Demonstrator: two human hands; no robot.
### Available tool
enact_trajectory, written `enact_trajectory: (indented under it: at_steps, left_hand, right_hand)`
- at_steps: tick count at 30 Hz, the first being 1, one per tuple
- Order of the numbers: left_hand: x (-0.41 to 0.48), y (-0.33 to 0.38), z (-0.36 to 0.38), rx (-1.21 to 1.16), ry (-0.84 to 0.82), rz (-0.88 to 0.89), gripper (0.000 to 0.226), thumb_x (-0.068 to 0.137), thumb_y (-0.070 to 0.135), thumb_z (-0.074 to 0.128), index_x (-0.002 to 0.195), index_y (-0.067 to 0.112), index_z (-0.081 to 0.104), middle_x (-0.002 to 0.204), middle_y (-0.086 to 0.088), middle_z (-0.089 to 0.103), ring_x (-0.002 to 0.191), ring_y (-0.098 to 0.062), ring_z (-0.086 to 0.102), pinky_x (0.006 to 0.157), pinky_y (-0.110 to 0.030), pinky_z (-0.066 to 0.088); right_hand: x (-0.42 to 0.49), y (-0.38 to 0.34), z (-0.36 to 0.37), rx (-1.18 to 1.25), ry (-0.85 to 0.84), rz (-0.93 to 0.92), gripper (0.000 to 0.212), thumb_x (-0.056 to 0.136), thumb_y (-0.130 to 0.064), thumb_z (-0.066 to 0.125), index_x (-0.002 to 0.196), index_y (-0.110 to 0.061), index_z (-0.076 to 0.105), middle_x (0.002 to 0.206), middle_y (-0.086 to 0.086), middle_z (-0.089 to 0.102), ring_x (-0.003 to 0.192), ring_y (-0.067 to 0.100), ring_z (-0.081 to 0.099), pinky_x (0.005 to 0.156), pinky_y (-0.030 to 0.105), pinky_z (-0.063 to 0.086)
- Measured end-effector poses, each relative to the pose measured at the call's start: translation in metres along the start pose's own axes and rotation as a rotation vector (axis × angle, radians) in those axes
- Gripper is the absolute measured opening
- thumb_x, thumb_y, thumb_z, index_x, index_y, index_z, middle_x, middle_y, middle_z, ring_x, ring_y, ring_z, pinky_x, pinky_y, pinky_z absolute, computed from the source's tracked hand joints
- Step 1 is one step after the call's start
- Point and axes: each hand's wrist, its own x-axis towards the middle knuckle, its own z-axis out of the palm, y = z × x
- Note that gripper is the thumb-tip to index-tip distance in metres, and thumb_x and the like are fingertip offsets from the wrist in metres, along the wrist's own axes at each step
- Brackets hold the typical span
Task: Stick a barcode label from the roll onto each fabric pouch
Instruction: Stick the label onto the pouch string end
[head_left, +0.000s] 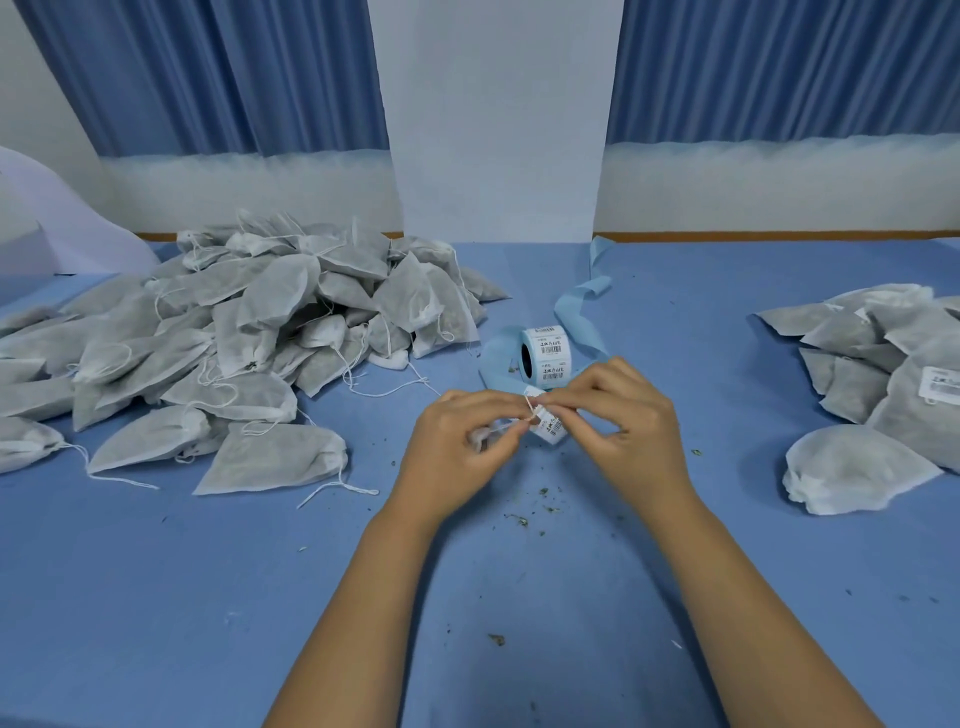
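2 hands I watch, left hand (457, 441) and right hand (634, 415), pinch 1 small white rectangular barcode label (549, 427) between them near the cylindrical roll (545, 356).

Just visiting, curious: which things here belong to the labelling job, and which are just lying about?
In the job: barcode label pinched by left hand and right hand; label roll; left pouch pile; right pouch pile.
Lying about: blue backing strip; green crumbs; curtains.

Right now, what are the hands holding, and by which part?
One label, pinched from both sides: the left hand at its left edge, the right hand at its top.
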Motion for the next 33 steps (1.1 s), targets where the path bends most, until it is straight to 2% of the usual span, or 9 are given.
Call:
enact_trajectory:
  at_steps: [3, 6, 9, 13, 20, 23, 26, 29, 33]
  left_hand:
    - [0.000, 0.006, 0.003, -0.119, -0.122, -0.027, 0.011, 0.084, 0.018, 0.071, 0.088, 0.012, 0.079, 0.094, 0.011, 0.070, 0.088, -0.009, 0.066, 0.082, -0.033, 0.050]
    - [0.000, 0.009, 0.005, -0.197, -0.137, -0.061, 0.007, 0.082, 0.015, 0.075, 0.084, 0.009, 0.079, 0.090, 0.011, 0.063, 0.083, -0.003, 0.061, 0.076, -0.017, 0.043]
    - [0.002, 0.009, 0.005, -0.275, -0.002, -0.125, 0.007, 0.080, 0.004, 0.076, 0.083, 0.010, 0.077, 0.086, 0.006, 0.065, 0.073, 0.000, 0.059, 0.068, -0.012, 0.040]
    - [0.001, 0.014, 0.007, -0.347, 0.226, -0.287, 0.015, 0.084, 0.009, 0.074, 0.079, 0.023, 0.076, 0.080, 0.009, 0.068, 0.059, -0.007, 0.053, 0.056, -0.015, 0.042]
    - [0.003, 0.014, 0.006, -0.463, 0.219, -0.469, 0.016, 0.087, 0.014, 0.071, 0.075, 0.025, 0.073, 0.070, -0.002, 0.066, 0.042, -0.009, 0.048, 0.048, -0.016, 0.041]
    - [0.002, 0.012, 0.007, -0.446, 0.216, -0.505, 0.016, 0.087, 0.016, 0.071, 0.073, 0.025, 0.071, 0.066, -0.009, 0.064, 0.041, -0.009, 0.047, 0.046, -0.017, 0.041]
    - [0.002, 0.012, 0.008, -0.438, 0.183, -0.518, 0.020, 0.088, 0.018, 0.070, 0.071, 0.027, 0.072, 0.055, -0.010, 0.057, 0.040, -0.010, 0.045, 0.045, -0.017, 0.040]
    - [0.002, 0.016, 0.009, -0.470, 0.140, -0.551, 0.022, 0.089, 0.014, 0.069, 0.070, 0.024, 0.073, 0.048, -0.002, 0.050, 0.041, -0.009, 0.042, 0.046, -0.017, 0.041]
    - [0.003, 0.017, 0.008, -0.562, 0.097, -0.594, 0.025, 0.088, 0.009, 0.067, 0.066, 0.019, 0.075, 0.052, 0.005, 0.056, 0.044, -0.009, 0.046, 0.051, -0.023, 0.046]
  right_hand:
    - [0.000, 0.000, 0.000, 0.046, 0.074, 0.138, 0.004, 0.078, -0.008, 0.074, 0.079, -0.011, 0.077, 0.074, -0.005, 0.064, 0.072, 0.012, 0.050, 0.066, 0.016, 0.038]
    - [-0.002, -0.001, 0.005, 0.148, 0.046, 0.361, 0.006, 0.077, -0.006, 0.077, 0.076, -0.012, 0.075, 0.076, -0.005, 0.064, 0.072, 0.008, 0.050, 0.067, 0.017, 0.035]
    - [-0.002, 0.001, 0.008, 0.211, -0.024, 0.557, 0.008, 0.079, -0.010, 0.075, 0.078, -0.018, 0.075, 0.079, -0.002, 0.063, 0.074, 0.012, 0.052, 0.067, 0.023, 0.037]
    - [-0.004, -0.004, 0.014, 0.204, -0.114, 0.611, 0.007, 0.078, -0.014, 0.077, 0.077, -0.021, 0.076, 0.078, -0.005, 0.061, 0.074, 0.012, 0.049, 0.067, 0.023, 0.037]
    - [-0.006, -0.013, 0.021, 0.240, -0.282, 0.554, 0.003, 0.078, -0.015, 0.077, 0.076, -0.017, 0.075, 0.080, -0.004, 0.065, 0.078, 0.011, 0.052, 0.070, 0.024, 0.039]
    - [-0.005, -0.014, 0.017, 0.193, -0.157, 0.511, 0.008, 0.083, -0.021, 0.072, 0.078, -0.016, 0.071, 0.081, -0.008, 0.063, 0.080, 0.005, 0.052, 0.072, 0.021, 0.038]
    - [-0.004, -0.017, 0.013, 0.122, 0.022, 0.327, 0.009, 0.081, -0.020, 0.070, 0.076, -0.013, 0.068, 0.081, -0.006, 0.062, 0.080, 0.006, 0.050, 0.076, 0.022, 0.038]
    - [-0.005, -0.020, 0.017, -0.014, 0.029, 0.213, 0.011, 0.078, -0.024, 0.073, 0.076, -0.013, 0.072, 0.080, -0.003, 0.065, 0.082, 0.013, 0.052, 0.075, 0.030, 0.038]
    - [-0.007, -0.016, 0.019, -0.115, 0.058, 0.194, 0.009, 0.075, -0.021, 0.078, 0.074, -0.014, 0.072, 0.077, -0.002, 0.066, 0.076, 0.022, 0.059, 0.073, 0.032, 0.037]
